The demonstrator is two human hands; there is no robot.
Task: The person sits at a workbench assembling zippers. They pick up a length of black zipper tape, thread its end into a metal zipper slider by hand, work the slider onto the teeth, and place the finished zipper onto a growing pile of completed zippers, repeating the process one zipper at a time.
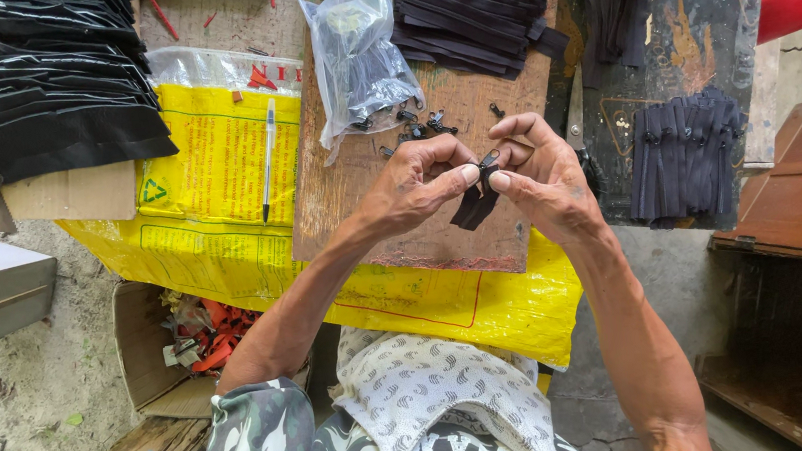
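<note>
Centre frame: short black zipper strip (475,203) is pinched by left hand (415,189) and right hand (541,177), small slider at fingertips. Slider could be dropped if the pinch loosens.

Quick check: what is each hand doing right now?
Left hand: closed, pinching the short black fabric zipper strip.
Right hand: closed, pinching the same strip at its small dark slider.
</note>
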